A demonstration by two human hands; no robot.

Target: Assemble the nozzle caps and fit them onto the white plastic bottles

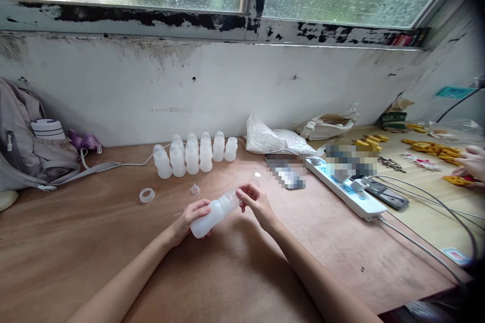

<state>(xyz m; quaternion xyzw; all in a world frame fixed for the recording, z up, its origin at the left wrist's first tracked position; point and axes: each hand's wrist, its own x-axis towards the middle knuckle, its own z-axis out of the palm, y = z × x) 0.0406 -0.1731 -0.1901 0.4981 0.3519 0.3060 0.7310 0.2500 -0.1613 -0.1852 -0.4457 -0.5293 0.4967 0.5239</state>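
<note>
My left hand (193, 218) is wrapped around the body of a frosted white baby bottle (206, 222), which lies tilted with its top toward the right. At that end is a clear cap (228, 201), pinched by the fingers of my right hand (255, 204). Whether the cap is fully seated on the bottle, I cannot tell. Just beyond my hands, a small clear nipple (194, 189) rests on the table. Farther left lies a white ring (147, 195). A small white disc (257, 175) is beyond my right hand.
Several capped bottles (192, 156) stand in a row near the wall, with an uncapped bottle (231, 149) at the right end. A power strip (344, 189), phone (386, 195) and white plastic bag (278, 140) lie rightward. Another person's hand (472, 166) handles yellow pieces. A backpack (22, 131) sits left.
</note>
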